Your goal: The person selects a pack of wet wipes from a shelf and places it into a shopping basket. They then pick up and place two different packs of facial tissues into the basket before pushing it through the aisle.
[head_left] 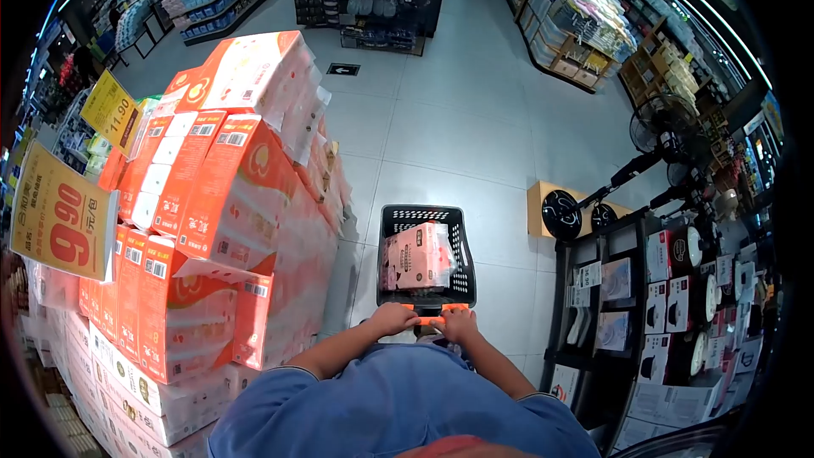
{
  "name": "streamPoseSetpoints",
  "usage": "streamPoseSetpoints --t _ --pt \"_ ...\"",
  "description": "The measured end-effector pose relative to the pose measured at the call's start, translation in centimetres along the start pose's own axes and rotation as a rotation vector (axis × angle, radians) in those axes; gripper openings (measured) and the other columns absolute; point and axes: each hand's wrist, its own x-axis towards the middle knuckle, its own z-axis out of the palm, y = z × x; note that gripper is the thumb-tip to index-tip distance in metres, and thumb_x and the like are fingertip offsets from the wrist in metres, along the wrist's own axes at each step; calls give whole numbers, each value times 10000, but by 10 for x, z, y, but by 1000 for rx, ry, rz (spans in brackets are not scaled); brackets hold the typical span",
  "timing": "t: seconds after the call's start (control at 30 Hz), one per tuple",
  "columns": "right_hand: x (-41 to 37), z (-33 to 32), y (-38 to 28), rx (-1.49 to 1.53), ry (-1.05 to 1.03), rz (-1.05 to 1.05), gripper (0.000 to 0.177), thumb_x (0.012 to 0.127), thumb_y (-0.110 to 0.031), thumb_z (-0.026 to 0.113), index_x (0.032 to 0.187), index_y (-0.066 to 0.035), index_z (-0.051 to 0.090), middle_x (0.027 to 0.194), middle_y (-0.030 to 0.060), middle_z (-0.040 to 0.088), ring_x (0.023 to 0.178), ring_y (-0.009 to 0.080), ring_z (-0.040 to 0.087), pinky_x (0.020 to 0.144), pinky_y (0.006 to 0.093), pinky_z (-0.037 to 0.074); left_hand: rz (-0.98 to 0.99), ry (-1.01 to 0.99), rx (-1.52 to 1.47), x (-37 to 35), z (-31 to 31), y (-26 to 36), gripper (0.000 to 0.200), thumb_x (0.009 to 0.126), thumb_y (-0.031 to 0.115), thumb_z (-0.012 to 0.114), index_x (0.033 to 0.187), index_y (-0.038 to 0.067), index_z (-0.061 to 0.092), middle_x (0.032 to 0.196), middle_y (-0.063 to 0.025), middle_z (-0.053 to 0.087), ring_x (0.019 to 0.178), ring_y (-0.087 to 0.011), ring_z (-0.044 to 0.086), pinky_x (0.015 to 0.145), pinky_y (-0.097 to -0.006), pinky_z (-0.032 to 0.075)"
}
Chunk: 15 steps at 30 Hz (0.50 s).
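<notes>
Both of my hands are wrapped round the orange handle (pixel 431 320) of a small black shopping cart (pixel 468 276). My left hand (pixel 393 319) grips the handle's left part, and my right hand (pixel 459 324) grips its right part, a short gap apart. Inside the perforated basket, just beyond my hands, lies a pink pack (pixel 415 256) with dark print and clear wrapping. The lower part of the cart is hidden below the handle and my body.
Stacked orange and white tissue packs (pixel 229 178) rise close on the left, with yellow price signs (pixel 64 225). Black shelving (pixel 598 297) with boxes and standing fans (pixel 632 171) is on the right. Tiled floor (pixel 441 131) extends ahead to a dark display rack (pixel 386 4).
</notes>
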Motion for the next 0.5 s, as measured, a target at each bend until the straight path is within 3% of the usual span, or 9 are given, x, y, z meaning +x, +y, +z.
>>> streamPoseSetpoints --t 0.13,0.27,0.4,0.47,0.5 --pt "43 -27 11 -32 -33 -101 692 895 -712 407 1243 -160 635 1286 166 594 1217 368 530 1030 524 349 -73 -52 141 35 -23 -9 446 919 551 499 961 179 741 834 -99 710 786 -333 673 719 -470 519" --pt "79 -51 21 -30 25 -225 671 913 -695 397 1222 -150 639 1226 145 626 1159 367 563 976 542 393 -320 10 138 62 -43 1 482 882 584 548 990 165 761 854 -107 717 843 -307 687 731 -436 532" --pt "123 -72 28 -73 93 -272 657 938 -666 377 1179 -112 638 1189 145 640 1126 371 581 933 596 410 -507 221 -65 83 -52 6 439 887 523 573 988 135 753 913 -130 714 892 -327 678 770 -458 529" --pt "135 -89 25 -70 122 -274 669 941 -661 371 1169 -91 636 1191 152 639 1135 380 576 925 602 413 -603 255 -107 95 -52 9 457 893 481 582 1154 122 689 1054 -146 699 929 -332 674 779 -468 531" --pt "138 -98 23 -78 123 -278 653 946 -650 373 1122 -80 640 1188 158 640 1121 380 583 939 587 402 -652 286 -127 95 -48 12 457 893 481 582 1154 122 689 1054 -146 699 929 -332 674 779 -468 531"
